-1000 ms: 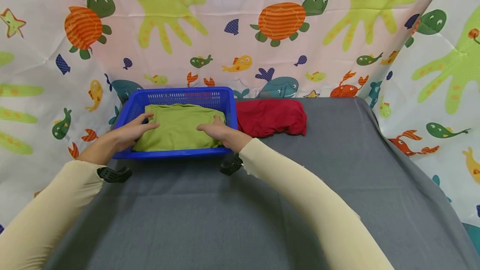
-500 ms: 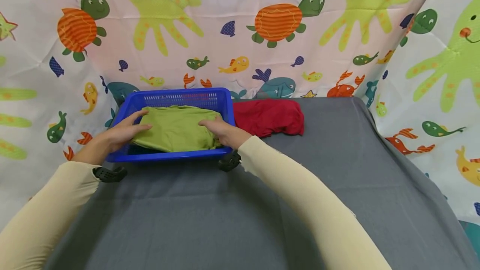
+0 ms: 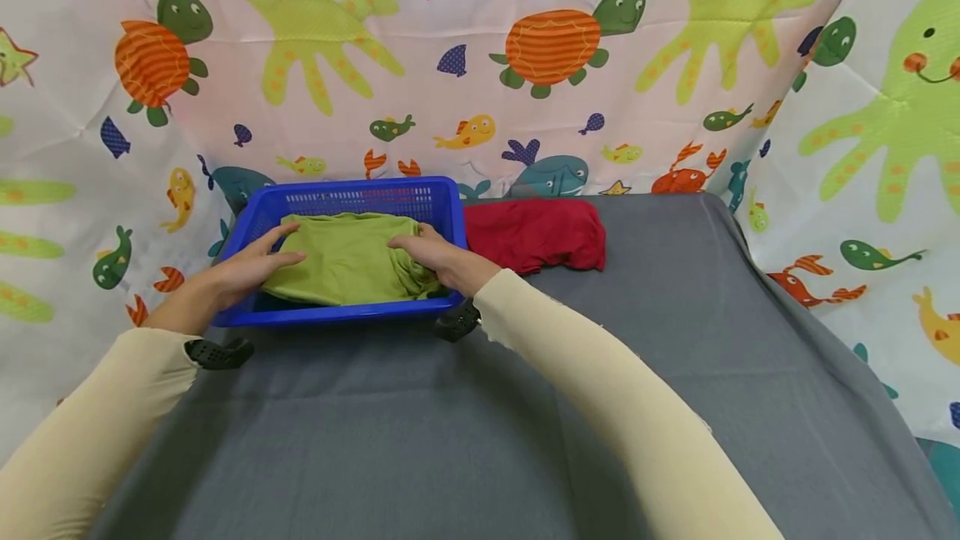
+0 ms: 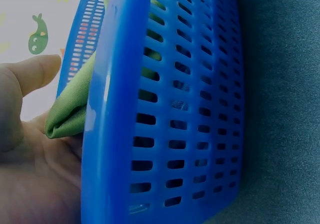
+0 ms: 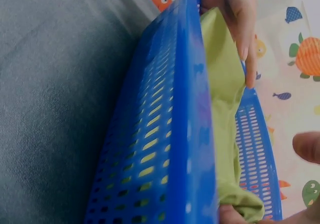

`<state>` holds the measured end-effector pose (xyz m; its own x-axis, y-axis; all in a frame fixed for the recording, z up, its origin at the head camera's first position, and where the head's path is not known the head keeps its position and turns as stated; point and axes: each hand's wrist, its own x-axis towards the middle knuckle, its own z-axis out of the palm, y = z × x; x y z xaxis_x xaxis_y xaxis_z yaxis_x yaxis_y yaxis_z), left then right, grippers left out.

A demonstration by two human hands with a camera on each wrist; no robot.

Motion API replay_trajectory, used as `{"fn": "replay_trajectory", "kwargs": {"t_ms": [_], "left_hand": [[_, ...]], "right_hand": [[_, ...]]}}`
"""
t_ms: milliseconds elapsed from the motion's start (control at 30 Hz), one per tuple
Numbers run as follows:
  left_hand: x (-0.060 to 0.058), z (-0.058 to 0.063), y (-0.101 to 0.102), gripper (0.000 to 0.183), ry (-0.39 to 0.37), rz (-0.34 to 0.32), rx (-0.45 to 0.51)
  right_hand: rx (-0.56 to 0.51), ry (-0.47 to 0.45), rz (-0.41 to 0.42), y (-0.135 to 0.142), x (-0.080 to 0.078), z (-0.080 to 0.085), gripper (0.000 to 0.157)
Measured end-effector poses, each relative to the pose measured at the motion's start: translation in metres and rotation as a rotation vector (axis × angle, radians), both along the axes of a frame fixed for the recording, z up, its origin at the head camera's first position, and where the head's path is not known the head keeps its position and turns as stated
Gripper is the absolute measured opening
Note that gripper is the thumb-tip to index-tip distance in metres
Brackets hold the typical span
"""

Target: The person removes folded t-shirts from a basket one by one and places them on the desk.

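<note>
Inside the basket (image 3: 341, 312), left hand (image 3: 246, 267) touches green cloth (image 3: 345, 261); right hand (image 3: 444, 258) too.

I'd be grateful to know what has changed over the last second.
The green cloth has bunched inward along its right edge, beside the right hand, and its front left corner has drawn in from that corner of the blue basket. Whether that hand grips it is hard to tell. The basket, red cloth and left hand stayed about where they were.
</note>
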<state>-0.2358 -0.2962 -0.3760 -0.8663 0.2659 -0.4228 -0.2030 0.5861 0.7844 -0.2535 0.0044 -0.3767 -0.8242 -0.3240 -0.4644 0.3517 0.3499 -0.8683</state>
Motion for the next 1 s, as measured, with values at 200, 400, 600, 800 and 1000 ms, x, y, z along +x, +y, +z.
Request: {"fn": "replay_trajectory", "kwargs": {"t_ms": [200, 400, 600, 800, 1000], "left_hand": [[0.0009, -0.0013, -0.0015, 0.080, 0.006, 0.003, 0.023], [0.0028, -0.0019, -0.0031, 0.080, 0.004, -0.009, 0.028], [-0.0012, 0.0001, -0.0039, 0.075, 0.037, 0.049, 0.068], [-0.0025, -0.0011, -0.0077, 0.073, 0.007, 0.048, 0.098], [-0.0019, -0.0054, -0.0090, 0.077, -0.031, 0.000, 0.070]], "right_hand": [[-0.029, -0.016, 0.049, 0.0015, -0.0007, 0.0002, 0.097], [-0.024, -0.018, 0.097, 0.0025, -0.0004, 0.0014, 0.107], [0.004, 0.081, 0.123, 0.0030, -0.0013, 0.0028, 0.099], [0.015, 0.038, 0.217, 0.0035, -0.0016, 0.0002, 0.089], [0.039, 0.050, 0.285, 0.0036, -0.0009, -0.0042, 0.089]]}}
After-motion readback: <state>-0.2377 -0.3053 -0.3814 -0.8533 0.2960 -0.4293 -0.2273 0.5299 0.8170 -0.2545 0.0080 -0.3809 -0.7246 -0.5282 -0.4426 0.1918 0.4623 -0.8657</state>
